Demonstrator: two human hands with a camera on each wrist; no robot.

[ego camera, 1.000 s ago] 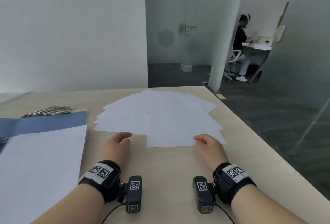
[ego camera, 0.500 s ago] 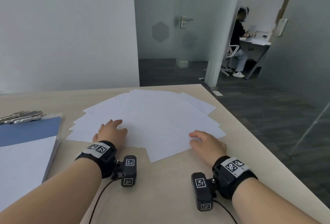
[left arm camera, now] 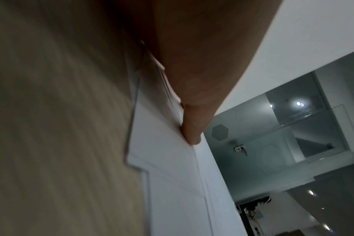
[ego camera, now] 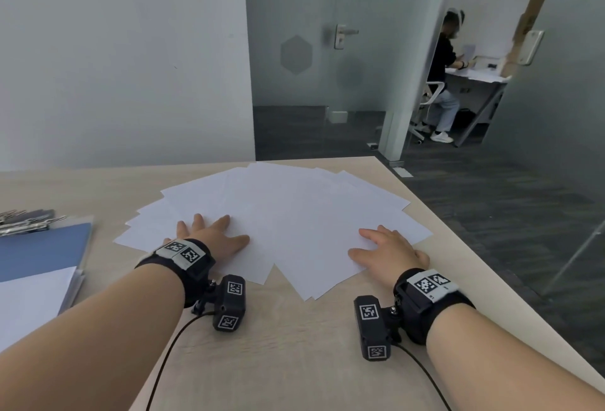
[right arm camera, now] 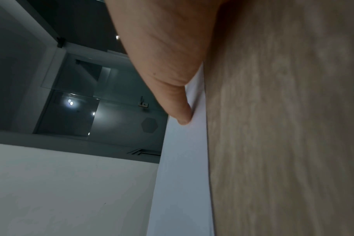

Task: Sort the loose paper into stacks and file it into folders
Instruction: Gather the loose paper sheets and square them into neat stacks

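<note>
Several loose white sheets (ego camera: 294,214) lie fanned out across the light wooden desk (ego camera: 294,361). My left hand (ego camera: 209,235) rests flat on the left part of the fan, fingers spread and straight. My right hand (ego camera: 386,247) lies flat on the near right sheets, fingers straight. In the left wrist view my thumb (left arm camera: 192,132) presses on the paper (left arm camera: 172,183). The right wrist view shows my thumb (right arm camera: 182,115) touching the paper edge (right arm camera: 182,175). A blue folder (ego camera: 42,250) with white paper (ego camera: 29,299) on it lies at the left.
Metal binder clips (ego camera: 26,220) lie behind the folder at the far left. The desk's right edge (ego camera: 491,279) runs diagonally close to my right hand. Beyond a glass wall a person (ego camera: 448,76) sits at another desk.
Both hands moved forward from the bare desk onto the sheets. The left hand went from curled beside the fan to flat and spread on it. The near sheets have shifted.
</note>
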